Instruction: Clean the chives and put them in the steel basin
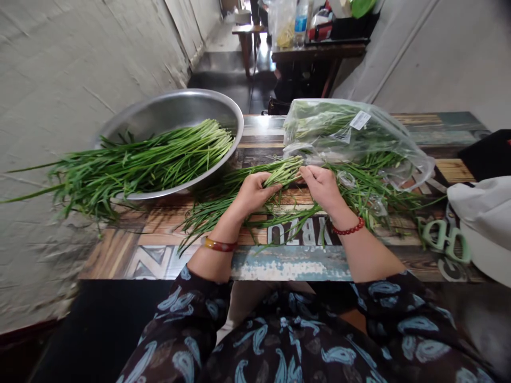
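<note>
A bunch of garlic chives (284, 173) lies in my left hand (255, 192), its pale stem ends pointing right and its green leaves trailing left over the table. The fingers are wrapped round the stems. My right hand (322, 187) pinches at the tips of those pale ends with thumb and forefinger; the exact stem between them is too small to make out. Beyond my right hand, loose chives (371, 183) spill from a clear plastic bag (339, 122). To the left, a large steel bowl (159, 114) holds a big heap of chives (171, 157), their leaves hanging over its rim.
Green-handled scissors (445, 239) lie at the right of the patterned wooden table (287, 263), next to a white cap (487, 223). A wall (59, 96) runs close along the left. Behind stands another table (319, 52) with a water bottle (301, 24) and bags.
</note>
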Available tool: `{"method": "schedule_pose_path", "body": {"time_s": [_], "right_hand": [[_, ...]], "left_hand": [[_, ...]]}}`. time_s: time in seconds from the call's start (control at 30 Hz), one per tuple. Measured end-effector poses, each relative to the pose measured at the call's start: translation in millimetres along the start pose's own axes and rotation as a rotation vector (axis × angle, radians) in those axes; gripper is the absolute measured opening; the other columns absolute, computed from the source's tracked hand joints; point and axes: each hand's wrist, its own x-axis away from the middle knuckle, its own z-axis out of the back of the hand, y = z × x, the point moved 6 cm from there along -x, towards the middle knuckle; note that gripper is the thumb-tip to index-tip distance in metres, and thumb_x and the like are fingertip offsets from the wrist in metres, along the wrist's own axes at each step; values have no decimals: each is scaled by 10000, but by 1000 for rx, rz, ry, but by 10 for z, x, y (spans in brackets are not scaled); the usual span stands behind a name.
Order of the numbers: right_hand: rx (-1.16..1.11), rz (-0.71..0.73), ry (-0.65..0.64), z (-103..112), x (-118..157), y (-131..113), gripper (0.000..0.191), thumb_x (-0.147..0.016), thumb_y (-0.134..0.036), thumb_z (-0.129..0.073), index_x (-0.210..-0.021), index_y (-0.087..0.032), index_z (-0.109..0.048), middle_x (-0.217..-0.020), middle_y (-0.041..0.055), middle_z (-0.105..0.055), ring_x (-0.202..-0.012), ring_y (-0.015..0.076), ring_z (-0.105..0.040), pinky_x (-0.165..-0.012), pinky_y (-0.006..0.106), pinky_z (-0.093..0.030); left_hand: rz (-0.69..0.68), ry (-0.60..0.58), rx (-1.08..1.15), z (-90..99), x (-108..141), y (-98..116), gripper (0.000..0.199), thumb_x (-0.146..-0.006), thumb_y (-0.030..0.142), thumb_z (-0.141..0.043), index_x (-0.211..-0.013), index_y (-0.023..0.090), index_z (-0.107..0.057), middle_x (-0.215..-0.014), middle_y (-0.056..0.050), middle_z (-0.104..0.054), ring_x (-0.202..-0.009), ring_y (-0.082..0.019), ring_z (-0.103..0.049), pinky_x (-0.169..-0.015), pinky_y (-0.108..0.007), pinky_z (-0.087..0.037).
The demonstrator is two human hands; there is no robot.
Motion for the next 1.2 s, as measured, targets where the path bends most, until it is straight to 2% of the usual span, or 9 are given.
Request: {"method": "schedule_pose_path", "body": {"time_s": [0.17, 0.27, 0.37, 0.43, 0.53, 0.63, 0.77, 0.93, 1.2], "right_hand": [[-112, -23, 119, 85, -28, 91, 343, -940, -471, -490, -941, -210, -712, -973, 63, -742, -864, 186, -667, -835, 339, -518], [-70, 4, 79, 51, -14, 31, 238, -909, -368, -539, -933, -214, -719, -982, 61, -741, -935, 201, -666, -894, 364, -512], [-21, 49, -16, -56, 28, -68, 162, -839, -311, -623, -909, -210, -728, -982, 57, -736, -928, 203, -657, -883, 360, -512], [-42, 42, -66, -134, 58, -94, 163, -820, -334, -656, -882, -201, -726, -952, 56, -730, -886, 195, -652, -843, 344, -517], [-121, 8, -76, -199, 88, -85, 178, -813, -364, -676, -808, -189, -708, -912, 59, -724, -851, 188, -651, -812, 332, -516], [-169, 14, -72, -217, 96, -90, 183, -818, -351, -671, -747, -183, -685, -900, 67, -723, -854, 193, -655, -834, 344, -509], [-160, 3, -86, -213, 92, -94, 213, -833, -366, -652, -736, -178, -677, -864, 61, -714, -831, 188, -643, -842, 350, -498], [-138, -57, -98, -214, 92, -47, 283, -843, -432, -633, -714, -183, -667, -839, 44, -706, -824, 184, -636, -838, 335, -494], [-111, -77, -54, -190, 93, 12, 341, -836, -500, -626, -685, -196, -662, -795, 33, -702, -798, 186, -633, -805, 328, -487]], "left_hand": [[78, 49, 78, 34, 9, -59, 351, -798, 391, -651, -579, 154, -514, -566, 45, -437, -566, -86, -382, -557, -223, -315], [79, 96, 87, 59, 9, -66, 285, -789, 385, -655, -647, 146, -592, -603, 27, -514, -594, -102, -432, -574, -227, -347], [70, 113, 126, 61, 10, -55, 257, -787, 384, -663, -796, 129, -695, -737, -11, -648, -687, -134, -532, -640, -238, -425], [68, 87, 142, 39, 11, -45, 275, -789, 386, -667, -840, 121, -720, -789, -23, -686, -729, -149, -569, -682, -248, -457], [65, 34, 143, 2, 10, -38, 276, -782, 381, -686, -841, 117, -732, -804, -28, -705, -764, -162, -598, -740, -265, -482], [55, 26, 138, 2, 5, -43, 265, -775, 380, -695, -812, 120, -724, -786, -18, -693, -747, -153, -588, -726, -255, -472], [45, 55, 124, 38, -2, -58, 263, -783, 378, -680, -753, 117, -683, -693, 7, -617, -661, -121, -517, -640, -232, -416], [55, 81, 107, 62, -3, -82, 251, -791, 359, -660, -716, 119, -657, -649, 13, -571, -638, -117, -489, -631, -237, -400], [-16, 198, -62, 164, -14, -100, 162, -806, 280, -646, -774, 132, -701, -757, -23, -647, -751, -158, -560, -701, -259, -447]]}}
